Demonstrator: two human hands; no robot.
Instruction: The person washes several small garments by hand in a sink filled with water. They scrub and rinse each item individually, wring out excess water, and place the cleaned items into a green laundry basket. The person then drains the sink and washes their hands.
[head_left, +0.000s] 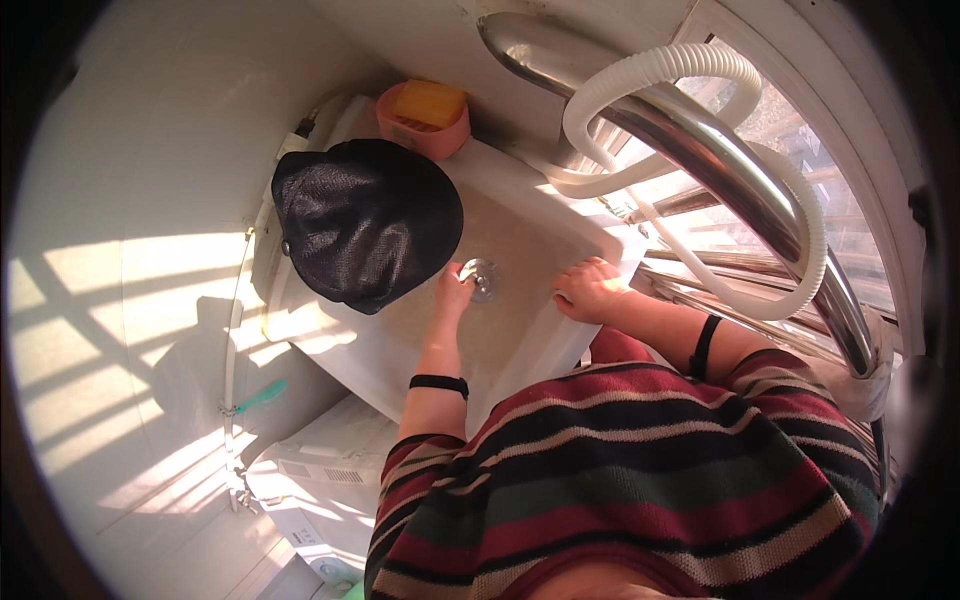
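A white ceramic sink (551, 330) lies before me, its basin floor brownish. My left hand (452, 290) reaches down into it, with thumb and fingertips at a round, shiny drain fitting (481, 280). Whether the fingers pinch part of it is too small to tell. Right beside those fingers is the edge of a black cap (367, 225), crumpled and glossy, covering the far left corner of the sink. What lies under the cap is hidden. On the right-hand rim of the sink, my right hand (594, 291) rests with its fingers bent over the edge.
A pink soap dish (424, 135) with a yellow block (431, 103) stands at the far corner. White corrugated hose (667, 64) loops around a thick metal pipe (705, 142) at the right. Below left are a white appliance (330, 457), a thin wall pipe (234, 352) and a green handle (262, 396).
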